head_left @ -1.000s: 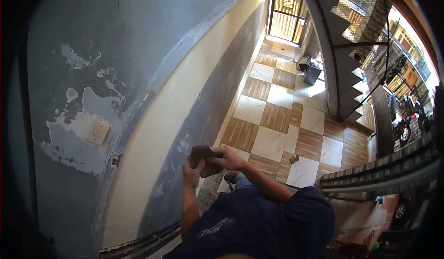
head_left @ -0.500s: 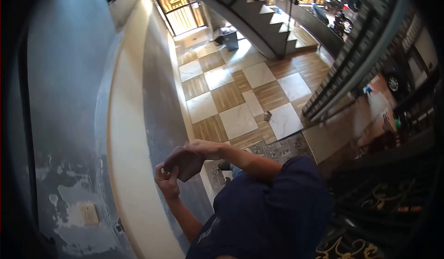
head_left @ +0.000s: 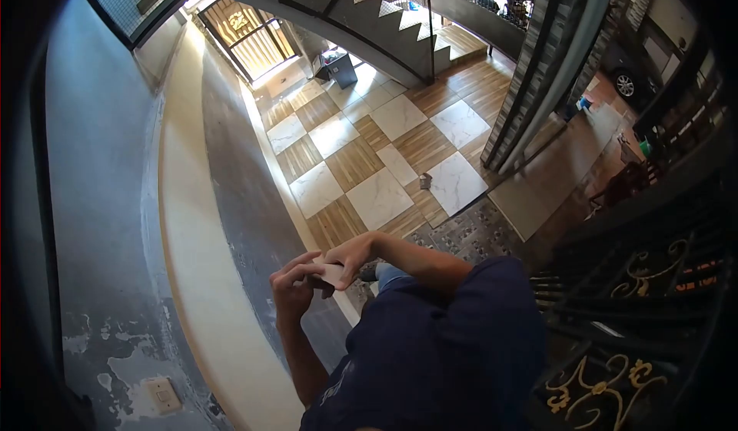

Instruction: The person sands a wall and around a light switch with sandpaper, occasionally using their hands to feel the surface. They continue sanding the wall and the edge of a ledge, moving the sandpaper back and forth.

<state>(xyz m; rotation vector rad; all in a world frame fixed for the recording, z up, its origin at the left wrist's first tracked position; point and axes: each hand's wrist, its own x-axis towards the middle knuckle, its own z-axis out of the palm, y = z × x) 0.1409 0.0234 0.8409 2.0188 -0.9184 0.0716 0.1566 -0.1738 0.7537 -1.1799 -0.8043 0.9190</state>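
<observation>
In front of my chest, both hands are on a small sheet of sandpaper [head_left: 331, 274], which now shows a pale side and looks folded. My left hand [head_left: 294, 286] pinches its left edge, fingers bent over the top. From the upper right, my right hand [head_left: 352, 257] grips the other edge, thumb pressed on the pale face. Part of the sheet is hidden behind the fingers. The wall nearest my left hand has a grey painted band [head_left: 250, 208] with scuffed patches.
A cream ledge [head_left: 188, 223] curves along the left, beside a peeling wall with a light switch [head_left: 163, 395]. Black railing with gold scrolls [head_left: 600, 389] stands at right. Below lie checkered floor tiles [head_left: 380, 199], a small object [head_left: 425, 181], a dark bin [head_left: 338, 69] and stairs [head_left: 384, 23].
The sandpaper has turned from its brown face to a pale one and looks smaller, folded over. My hands have come closer together. The view has shifted, so the room appears further left.
</observation>
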